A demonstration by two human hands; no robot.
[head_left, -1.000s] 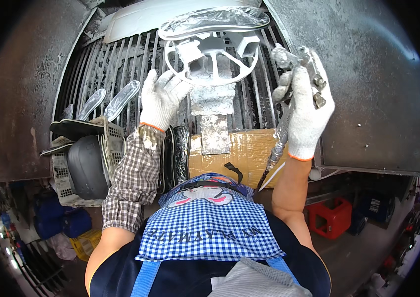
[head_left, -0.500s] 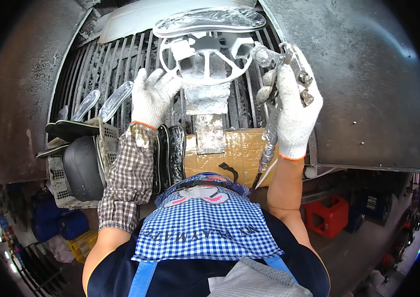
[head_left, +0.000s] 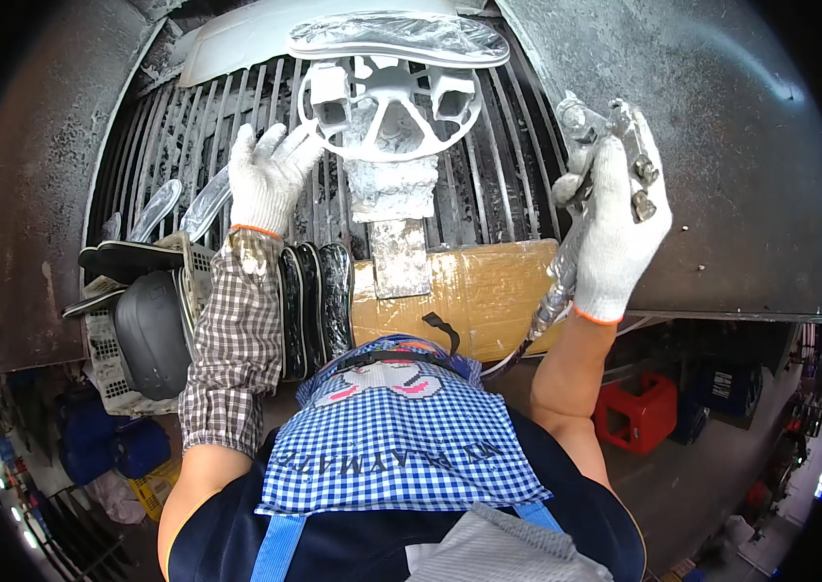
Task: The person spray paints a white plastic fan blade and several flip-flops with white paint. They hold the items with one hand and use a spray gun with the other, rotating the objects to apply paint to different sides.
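Observation:
My gloved left hand (head_left: 273, 179) is open, fingers spread, beside the left rim of a white-coated spoked wheel (head_left: 401, 153). Whether its fingertips touch the rim I cannot tell. Across the wheel's far side lies a long, sole-shaped piece (head_left: 399, 41) with a pale edge and shiny clear film over it. The wheel sits on a crusted white post (head_left: 389, 189) with a bare metal plate (head_left: 401, 257) in front. My gloved right hand (head_left: 624, 213) is closed around a paint-caked spray gun (head_left: 580, 126), held to the right of the wheel, with its wrapped hose (head_left: 554, 301) hanging below.
Dark sole-shaped pieces (head_left: 336, 301) stand in a row by my left forearm, beside a pale plastic basket (head_left: 105, 364) holding more. Metal slats (head_left: 498, 165) run beneath the wheel. Sheet-metal walls (head_left: 731, 194) flank both sides. Taped cardboard (head_left: 488, 286) covers the near edge.
My right hand has moved the spray gun rightward, away from the wheel. The wheel's spokes stand at a slightly different angle. My left hand stays open near the rim. The whole view has shifted slightly.

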